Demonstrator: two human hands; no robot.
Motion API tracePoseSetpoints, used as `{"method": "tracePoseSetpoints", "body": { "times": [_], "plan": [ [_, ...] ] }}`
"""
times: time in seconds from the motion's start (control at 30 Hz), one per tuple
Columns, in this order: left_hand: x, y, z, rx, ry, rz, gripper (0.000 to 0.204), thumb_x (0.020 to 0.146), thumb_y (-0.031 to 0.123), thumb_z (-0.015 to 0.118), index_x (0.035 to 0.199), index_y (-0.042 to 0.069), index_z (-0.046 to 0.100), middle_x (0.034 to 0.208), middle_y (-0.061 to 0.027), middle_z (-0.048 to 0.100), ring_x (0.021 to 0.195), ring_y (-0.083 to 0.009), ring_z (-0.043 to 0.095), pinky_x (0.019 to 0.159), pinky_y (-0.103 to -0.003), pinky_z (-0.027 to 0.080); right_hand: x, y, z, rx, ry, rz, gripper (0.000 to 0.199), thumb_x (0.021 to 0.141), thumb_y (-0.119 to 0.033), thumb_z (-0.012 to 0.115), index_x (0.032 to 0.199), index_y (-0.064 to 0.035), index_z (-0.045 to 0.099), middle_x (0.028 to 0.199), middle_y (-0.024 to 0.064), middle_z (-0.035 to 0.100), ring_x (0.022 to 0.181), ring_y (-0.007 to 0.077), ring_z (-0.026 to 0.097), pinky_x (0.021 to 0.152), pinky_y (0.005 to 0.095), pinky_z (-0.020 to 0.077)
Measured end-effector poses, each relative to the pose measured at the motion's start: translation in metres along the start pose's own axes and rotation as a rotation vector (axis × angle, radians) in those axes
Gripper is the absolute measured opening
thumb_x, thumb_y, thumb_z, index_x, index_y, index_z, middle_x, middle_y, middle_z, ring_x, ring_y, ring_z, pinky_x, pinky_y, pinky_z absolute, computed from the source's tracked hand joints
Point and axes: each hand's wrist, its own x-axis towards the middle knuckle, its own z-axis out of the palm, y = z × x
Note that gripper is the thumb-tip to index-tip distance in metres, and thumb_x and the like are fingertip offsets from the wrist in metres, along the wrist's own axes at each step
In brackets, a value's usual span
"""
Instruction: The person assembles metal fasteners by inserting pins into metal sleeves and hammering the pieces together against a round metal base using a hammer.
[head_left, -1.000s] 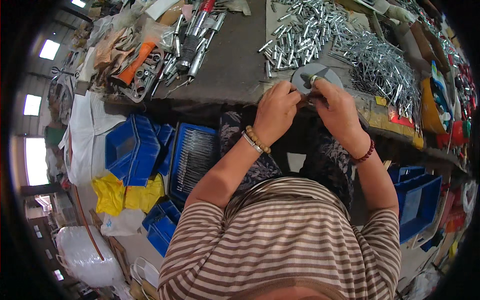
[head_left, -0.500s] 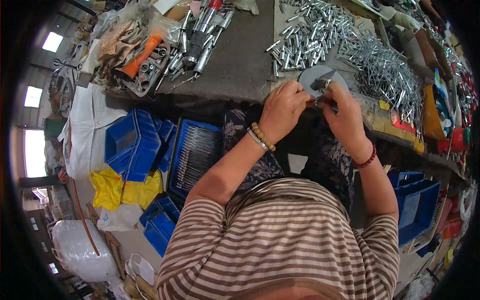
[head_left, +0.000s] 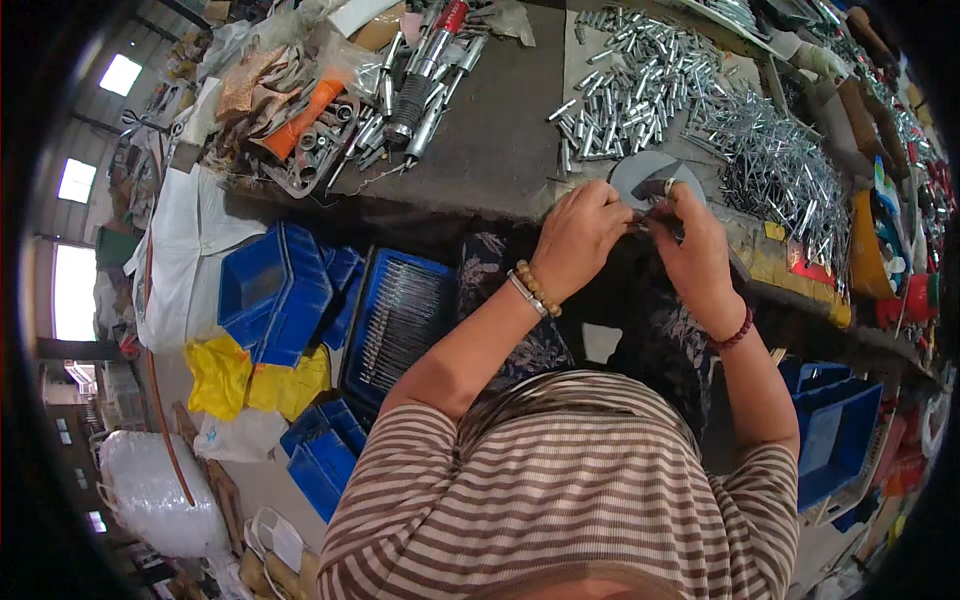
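My left hand (head_left: pixel 582 238) and my right hand (head_left: pixel 692 250) meet at the near edge of the workbench, fingertips almost touching. Both are closed in a pinch around something small and dark that the fingers mostly hide. Just beyond the fingertips lies a round grey disc (head_left: pixel 632 172), partly covered by my right hand. Past the disc spreads a pile of short shiny metal tubes (head_left: pixel 630 100). To its right is a heap of thin metal pins or rods (head_left: pixel 785 160).
Tools, sockets and an orange handle (head_left: pixel 312 118) crowd the bench's left part, beside a red-ended tool (head_left: pixel 415 95). Below stand blue bins (head_left: pixel 285 290) and a blue tray of metal rods (head_left: pixel 400 320). More blue bins (head_left: pixel 838 435) sit at the right.
The whole view has shifted slightly, so the bench appears lower and further right. My hands stay together at the bench edge, with the right fingers moved only a little.
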Motion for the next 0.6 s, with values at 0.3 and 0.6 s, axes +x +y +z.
{"method": "tracePoseSetpoints", "body": {
  "times": [0.3, 0.6],
  "plan": [
    [0.0015, -0.0032, 0.0025, -0.026, 0.017, -0.011, 0.011, 0.082, 0.008, 0.074, 0.091, 0.005, 0.069, 0.092, -0.0095, 0.059, 0.089, -0.0309, 0.061, 0.077, -0.042, 0.050, 0.0026, 0.0034, -0.0010, 0.018, -0.005, 0.056, 0.039, 0.083, 0.005, 0.071, 0.116, -0.0022, 0.052, 0.095, 0.0182, 0.072, 0.089, 0.0378, 0.070, 0.073, 0.0411, 0.0538],
    [-0.0011, -0.0046, 0.0013, -0.039, 0.017, -0.006, 0.012, 0.081, 0.007, 0.075, 0.092, 0.005, 0.069, 0.093, -0.0094, 0.060, 0.089, -0.0309, 0.061, 0.078, -0.042, 0.050, 0.0011, 0.0013, -0.0014, -0.031, -0.038, 0.029, 0.040, 0.082, 0.005, 0.070, 0.118, -0.0034, 0.053, 0.096, 0.0175, 0.071, 0.090, 0.0394, 0.069, 0.075, 0.0435, 0.0534]
  ]
}}
